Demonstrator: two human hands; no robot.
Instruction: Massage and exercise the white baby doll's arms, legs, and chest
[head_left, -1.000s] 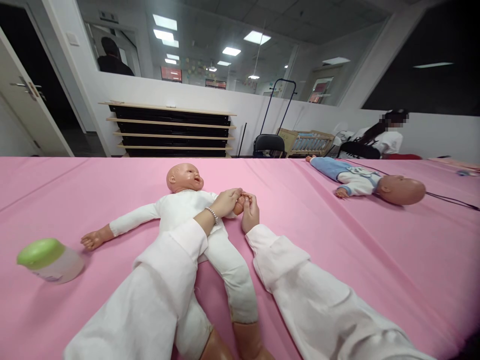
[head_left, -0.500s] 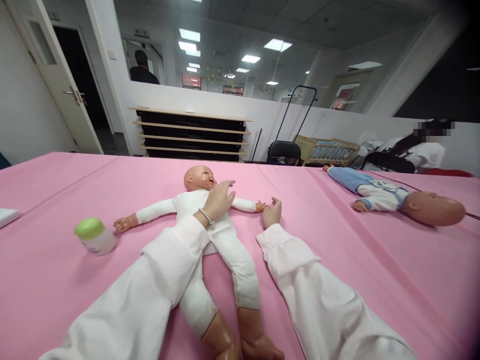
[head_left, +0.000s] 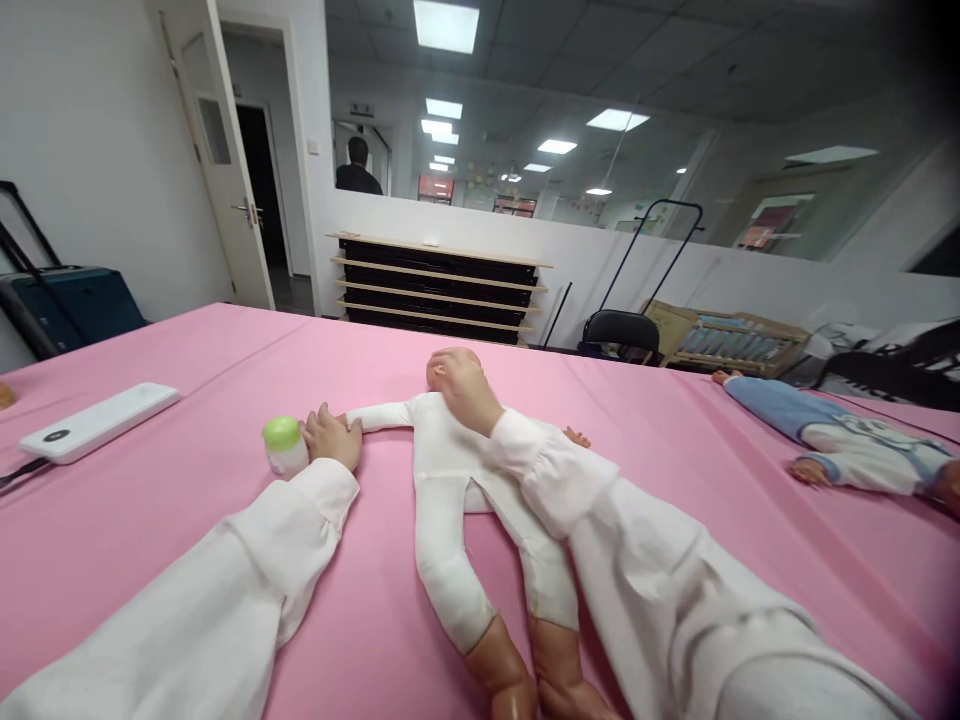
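Note:
A baby doll (head_left: 442, 450) in a white cloth body lies on its back on the pink table cover (head_left: 360, 600), its legs toward me. My right hand (head_left: 471, 392) lies over the doll's face and the side of its head, fingers stretched out and holding nothing. That forearm passes above the doll's chest and one arm. My left hand (head_left: 332, 438) rests at the end of the doll's other arm, fingers apart, hiding the doll's hand. Right beside its fingers stands a small jar (head_left: 285, 447) with a green lid; whether they touch I cannot tell.
A white device (head_left: 101, 422) with a cable lies at the left. Another doll (head_left: 840, 430) in blue and white clothes lies at the right. Beyond the table are a black chair (head_left: 621, 335), a shelf stack (head_left: 439, 285) and a blue suitcase (head_left: 75, 305). A person stands behind the glass.
My left hand has moved left from the doll's chest to beside the jar. My right hand has gone from near the doll's hand onto its face. The view has turned left.

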